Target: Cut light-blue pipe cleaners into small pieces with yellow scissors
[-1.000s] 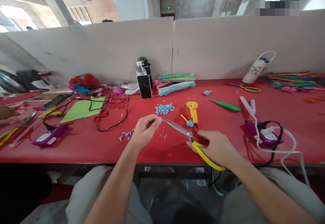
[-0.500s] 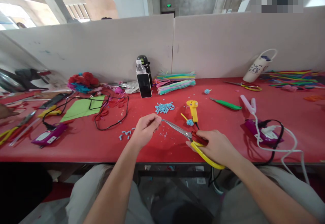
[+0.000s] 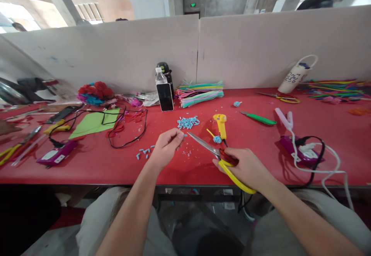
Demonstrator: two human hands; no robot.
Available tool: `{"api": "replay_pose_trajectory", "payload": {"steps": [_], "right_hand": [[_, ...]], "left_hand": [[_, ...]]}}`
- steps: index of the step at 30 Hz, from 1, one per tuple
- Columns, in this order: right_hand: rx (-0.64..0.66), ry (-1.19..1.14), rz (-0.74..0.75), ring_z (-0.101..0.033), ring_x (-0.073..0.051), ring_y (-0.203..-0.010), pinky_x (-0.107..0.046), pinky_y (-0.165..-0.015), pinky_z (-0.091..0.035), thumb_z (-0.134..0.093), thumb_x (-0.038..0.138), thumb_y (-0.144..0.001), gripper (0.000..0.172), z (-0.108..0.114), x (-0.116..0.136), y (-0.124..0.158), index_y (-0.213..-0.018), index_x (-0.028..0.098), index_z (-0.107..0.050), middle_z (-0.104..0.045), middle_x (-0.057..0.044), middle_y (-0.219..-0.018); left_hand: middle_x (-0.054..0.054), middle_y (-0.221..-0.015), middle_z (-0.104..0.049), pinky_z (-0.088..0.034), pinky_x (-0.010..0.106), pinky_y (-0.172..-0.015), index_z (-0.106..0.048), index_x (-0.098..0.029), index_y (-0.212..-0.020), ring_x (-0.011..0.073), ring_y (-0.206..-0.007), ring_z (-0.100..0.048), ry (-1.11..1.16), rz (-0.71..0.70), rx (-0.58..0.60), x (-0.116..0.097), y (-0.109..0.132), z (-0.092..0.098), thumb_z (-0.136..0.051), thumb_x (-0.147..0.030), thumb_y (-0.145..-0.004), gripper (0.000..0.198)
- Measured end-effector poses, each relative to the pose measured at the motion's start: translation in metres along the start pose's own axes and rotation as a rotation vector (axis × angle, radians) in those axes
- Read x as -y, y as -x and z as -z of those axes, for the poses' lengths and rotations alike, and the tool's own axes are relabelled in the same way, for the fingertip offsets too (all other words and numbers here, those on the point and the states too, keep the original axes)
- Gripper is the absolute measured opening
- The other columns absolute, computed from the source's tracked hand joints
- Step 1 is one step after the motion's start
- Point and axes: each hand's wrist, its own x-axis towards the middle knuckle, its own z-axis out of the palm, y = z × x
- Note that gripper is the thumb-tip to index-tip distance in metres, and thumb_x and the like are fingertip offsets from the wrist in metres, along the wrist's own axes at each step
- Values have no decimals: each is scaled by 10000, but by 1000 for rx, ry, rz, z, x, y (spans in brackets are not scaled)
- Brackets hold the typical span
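Observation:
Between its thumb and forefinger, my left hand (image 3: 166, 144) pinches a short light-blue piece of pipe cleaner (image 3: 185, 135), whose end just shows. My right hand (image 3: 247, 168) is wrapped round the yellow-and-red handles of a pair of scissors (image 3: 205, 145). The blades point up and left, nearly together, with the tip just right of the blue piece and apart from it. Beyond my left fingertips lies a pile of cut blue pieces (image 3: 188, 122). Several loose pieces (image 3: 145, 151) lie left of my left wrist. A small fuzzy blue ball (image 3: 217, 139) sits by the yellow glue gun (image 3: 221, 126).
Bundled pipe cleaners (image 3: 201, 95), a phone (image 3: 165, 97) and bottles stand at the back. Rightward are a green-handled cutter (image 3: 259, 119), other scissors (image 3: 281, 97) and a purple power block (image 3: 301, 151) with cables. Another person's hand (image 3: 8, 127) is at far left.
The scissors' tip has come away from the blue piece at my left fingertips, leaving a small gap. Both hands stay almost where they were.

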Motion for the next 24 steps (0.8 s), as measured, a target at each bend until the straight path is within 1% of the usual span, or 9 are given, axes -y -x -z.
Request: {"api": "replay_pose_trajectory", "payload": {"steps": [4,7,14,19,24], "right_hand": [[-18,64,15,-273,-127,-509,-229,-496,-263,-594,563,-814,417,-3,-3,0,-619,232,-432,-414,51,-529],[-16,73,16,-275,-127,-501,-228,-492,-263,-576,583,-825,423,-4,-4,0,-624,234,-445,-422,49,-533],[6,79,20,-296,-126,-495,-229,-492,-259,-569,569,-832,417,-3,-3,-1,-620,231,-449,-437,42,-531],[-2,102,29,-315,-126,-493,-234,-491,-260,-584,519,-828,380,-1,-2,-1,-615,230,-459,-444,36,-534],[-18,39,30,-332,-122,-495,-233,-492,-260,-621,478,-807,360,0,2,-1,-632,231,-426,-454,42,-537]], "left_hand": [[-20,-635,-481,-351,253,-576,-538,-162,-727,107,-590,-444,2,6,4,0,0,0,-509,-350,-950,294],[-21,-632,-470,-346,255,-577,-533,-163,-722,108,-590,-436,-7,1,6,0,1,0,-504,-364,-954,308],[-17,-646,-477,-352,255,-586,-539,-162,-733,113,-601,-443,-32,-9,20,-2,1,0,-493,-378,-959,315],[-15,-651,-496,-363,249,-590,-550,-166,-749,116,-602,-460,-20,4,10,-1,1,0,-508,-385,-948,299],[-14,-638,-481,-353,246,-580,-535,-164,-728,115,-592,-442,-31,-11,0,-1,0,0,-503,-388,-946,314]]}}
